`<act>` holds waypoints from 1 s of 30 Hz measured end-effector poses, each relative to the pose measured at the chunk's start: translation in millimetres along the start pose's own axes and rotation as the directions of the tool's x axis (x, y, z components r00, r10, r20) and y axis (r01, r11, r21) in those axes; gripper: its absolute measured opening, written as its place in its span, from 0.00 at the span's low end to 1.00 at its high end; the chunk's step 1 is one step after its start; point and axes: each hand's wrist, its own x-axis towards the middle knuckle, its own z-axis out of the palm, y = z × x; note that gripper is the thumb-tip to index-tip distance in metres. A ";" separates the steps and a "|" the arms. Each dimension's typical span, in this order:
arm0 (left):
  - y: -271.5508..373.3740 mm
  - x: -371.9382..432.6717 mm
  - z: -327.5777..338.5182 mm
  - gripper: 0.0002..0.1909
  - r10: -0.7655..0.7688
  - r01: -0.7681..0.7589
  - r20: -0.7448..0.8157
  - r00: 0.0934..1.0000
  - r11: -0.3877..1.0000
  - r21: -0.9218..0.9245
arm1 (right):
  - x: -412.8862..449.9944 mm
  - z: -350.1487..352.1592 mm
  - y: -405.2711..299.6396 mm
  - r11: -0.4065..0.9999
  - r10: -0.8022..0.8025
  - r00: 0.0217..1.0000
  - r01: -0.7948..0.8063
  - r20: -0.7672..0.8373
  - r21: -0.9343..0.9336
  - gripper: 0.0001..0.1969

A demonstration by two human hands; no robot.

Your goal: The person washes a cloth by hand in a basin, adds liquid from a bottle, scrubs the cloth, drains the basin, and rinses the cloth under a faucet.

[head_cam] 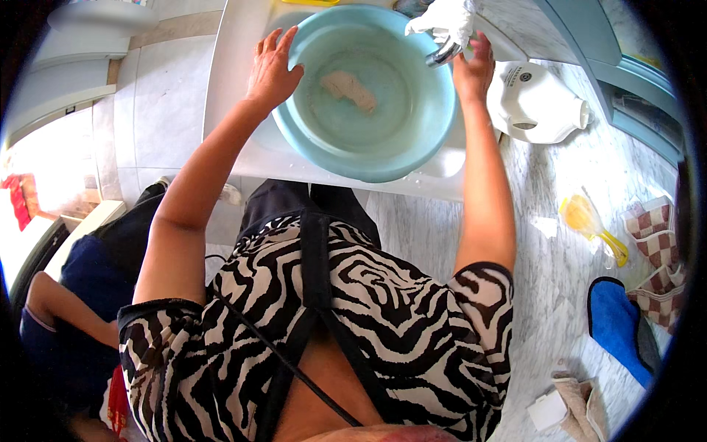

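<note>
A light blue plastic basin point(364, 171) sits in the white sink point(251, 152), with clear water inside. A crumpled pale beige piece point(349, 91), perhaps a cloth or sponge, lies in the water. My left hand point(276, 69) is at the basin's left rim, fingers and thumb apart, with nothing held in it. At the right rim, my right hand point(475, 69) is raised beside a chrome faucet point(443, 54). A white cloth point(446, 21) drapes over that faucet and hides part of the right fingers, so their grip is unclear.
A white plastic jug point(533, 102) lies on the marble-patterned counter point(538, 309) to my right. Farther along are a yellow-handled item point(594, 226), a checkered cloth point(654, 232), a blue cloth point(621, 326) and a beige cloth point(580, 403). Another person point(83, 309) is close on my left.
</note>
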 end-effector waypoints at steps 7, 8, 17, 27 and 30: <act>14.0 -13.8 7.0 0.34 0.083 -0.083 -0.010 0.996 0.996 0.031 | 48.4 33.4 10.5 0.980 -0.176 0.940 0.195 0.291 -0.035 0.19; 15.4 -18.1 7.1 0.32 0.078 -0.077 -0.038 0.996 0.997 0.026 | 47.7 33.3 11.8 0.963 -0.250 0.940 0.267 0.232 -0.044 0.19; 15.5 -44.5 2.8 0.18 0.223 -0.222 0.068 0.973 0.975 -0.021 | 59.9 47.8 31.0 0.978 -0.202 0.876 0.201 0.438 0.048 0.17; 14.3 -48.6 -1.0 0.15 0.272 -0.271 0.091 0.958 0.962 -0.019 | 42.8 46.8 40.5 0.801 0.111 0.865 -0.369 0.489 0.471 0.10; 17.1 -49.1 -2.5 0.16 0.283 -0.281 0.096 0.954 0.959 -0.038 | 24.8 33.8 26.1 0.882 0.134 0.965 -0.220 0.225 0.416 0.12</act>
